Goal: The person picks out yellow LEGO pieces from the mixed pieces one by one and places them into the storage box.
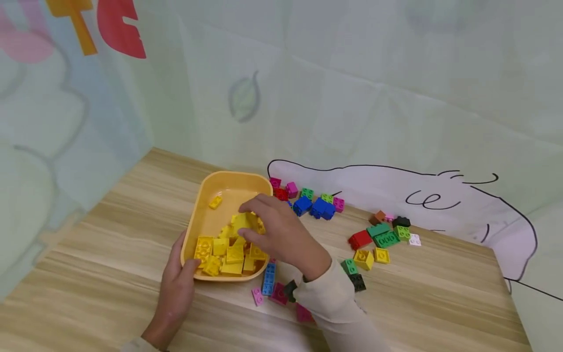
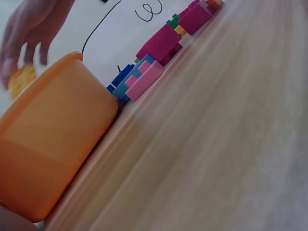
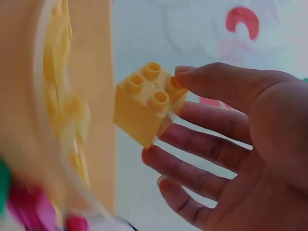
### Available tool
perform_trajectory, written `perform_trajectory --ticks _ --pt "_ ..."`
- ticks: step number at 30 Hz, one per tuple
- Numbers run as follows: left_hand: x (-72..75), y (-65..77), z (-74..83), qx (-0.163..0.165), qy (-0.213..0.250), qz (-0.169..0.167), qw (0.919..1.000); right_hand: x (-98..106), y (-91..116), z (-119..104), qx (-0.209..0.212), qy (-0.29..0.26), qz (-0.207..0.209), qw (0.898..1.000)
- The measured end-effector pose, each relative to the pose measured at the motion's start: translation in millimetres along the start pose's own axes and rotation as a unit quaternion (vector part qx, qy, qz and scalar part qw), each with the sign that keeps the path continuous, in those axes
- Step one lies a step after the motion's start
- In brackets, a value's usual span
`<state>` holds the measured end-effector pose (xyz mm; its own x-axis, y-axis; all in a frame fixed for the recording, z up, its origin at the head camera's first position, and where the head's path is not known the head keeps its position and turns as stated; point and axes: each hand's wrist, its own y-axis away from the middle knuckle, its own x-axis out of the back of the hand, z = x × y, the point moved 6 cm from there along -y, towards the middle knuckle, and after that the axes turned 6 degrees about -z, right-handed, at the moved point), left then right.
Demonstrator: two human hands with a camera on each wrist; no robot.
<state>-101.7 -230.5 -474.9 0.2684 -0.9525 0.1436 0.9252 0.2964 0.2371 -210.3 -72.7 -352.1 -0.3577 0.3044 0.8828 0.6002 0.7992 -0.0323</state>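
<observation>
A yellow-orange plastic tub stands on the table with several yellow toy bricks heaped at its near end. My left hand grips the tub's near left corner, thumb at the rim. Over the tub is my right hand, which pinches a yellow two-by-two brick between thumb and fingers, studs showing in the right wrist view. One small yellow brick lies apart on the tub floor. In the left wrist view, the tub's outer wall fills the left side.
Beside the tub lie a blue brick and a pink brick. Several blue bricks sit along the back near the printed cloth. Farther right are a red brick, green bricks and two yellow bricks on the wooden table.
</observation>
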Motion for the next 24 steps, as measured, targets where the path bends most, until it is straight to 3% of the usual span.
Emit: perform_trajectory --ticks 5,9,16,20,24 --pt "0.5 1.6 2.0 -0.004 -0.006 -0.006 1.0 -21 -22 -14 0.002 0.004 -0.018 1.0" --pt "0.2 1.4 2.2 0.002 0.0 -0.008 1.0 -22 -20 -7 -0.011 0.018 0.002 1.0" --pt "-6.3 -2.5 1.7 0.012 -0.013 -0.005 0.9998 32 34 46 -0.037 -0.023 0.096 0.994" --pt "-4.3 -2.6 1.1 0.013 -0.011 -0.006 0.9998 54 75 84 -0.093 -0.004 0.08 0.992" --pt "-2.4 -3.2 0.3 0.011 -0.009 -0.004 0.9999 67 119 123 -0.168 0.036 0.059 0.983"
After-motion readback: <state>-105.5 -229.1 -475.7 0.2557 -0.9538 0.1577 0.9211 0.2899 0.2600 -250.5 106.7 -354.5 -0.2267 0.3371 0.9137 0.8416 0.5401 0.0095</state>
